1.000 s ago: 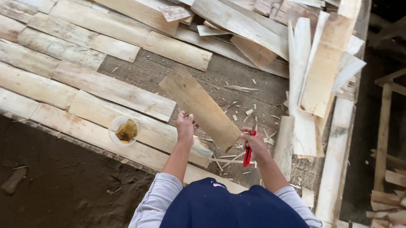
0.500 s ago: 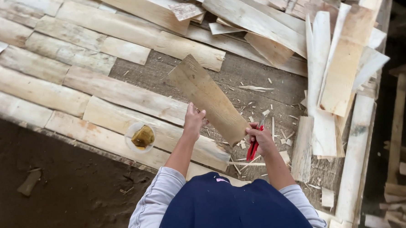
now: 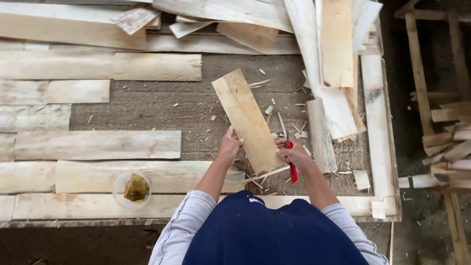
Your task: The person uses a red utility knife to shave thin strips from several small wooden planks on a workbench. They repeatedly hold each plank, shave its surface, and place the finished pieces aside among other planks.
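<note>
Head view, looking down on a plank tabletop [image 3: 139,107] littered with shavings and offcuts.

Thin wooden board [image 3: 247,120]: flat rectangular slat, pale, held over the middle of the tabletop. Long axis runs from near end at the hands up and slightly left, away from the person; far end free.

Left hand [image 3: 230,147]: fingers closed on the board's near left edge.

Right hand [image 3: 295,153]: fingers wrapped round a red-handled knife [image 3: 292,167], at the board's near right corner. Blade hidden; probably against the edge, cannot confirm.

Handling judgement: light, stiff, dry; thin enough to split along the grain, splintery edges. Best held by the long edges near one end.

Small clear cup [image 3: 132,189] with a brownish lump sits left, well apart.
</note>
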